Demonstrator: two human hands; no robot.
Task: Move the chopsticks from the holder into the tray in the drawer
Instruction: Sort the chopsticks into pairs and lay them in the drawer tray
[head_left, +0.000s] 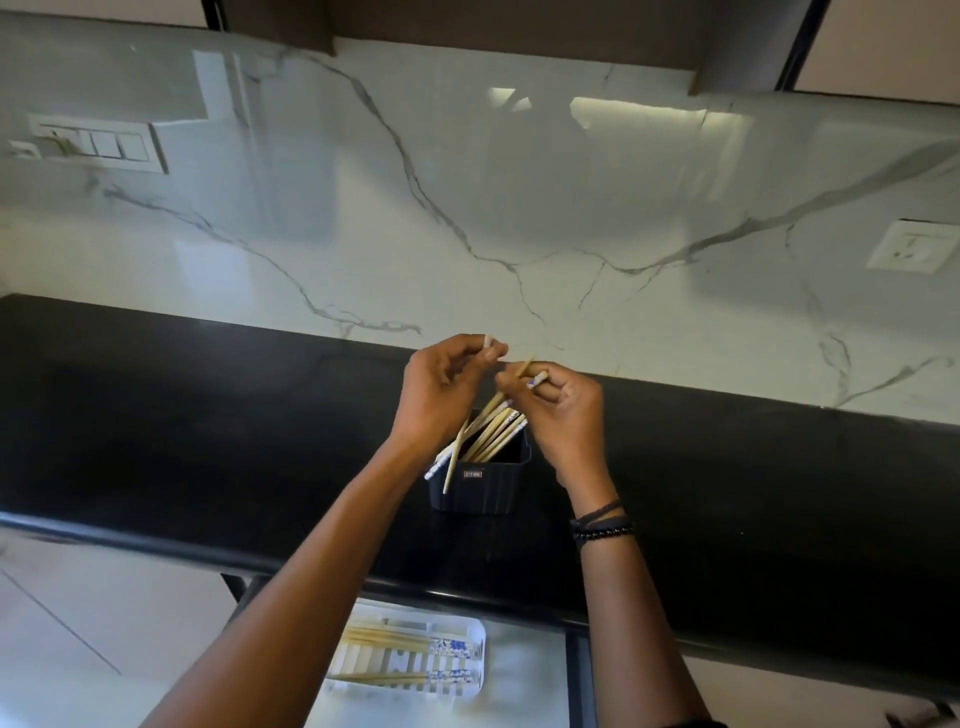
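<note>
A dark square holder (480, 486) stands on the black counter (208, 441), with several bamboo chopsticks (493, 434) leaning in it; their ends carry a blue and white pattern. Above the holder, my left hand (441, 395) pinches the patterned end of a chopstick. My right hand (563, 415) grips chopsticks by their upper ends, just right of the left hand. Below the counter edge, a white slotted tray (470, 686) lies in the open drawer (524, 691), and several chopsticks (410, 647) lie in it. My left forearm hides the tray's left part.
A marble backsplash (467, 208) rises behind the counter, with a switch panel (98, 143) at the left and a socket (911, 247) at the right. Pale floor tiles (78, 649) show at the lower left. A dark bead bracelet (602, 525) sits on my right wrist.
</note>
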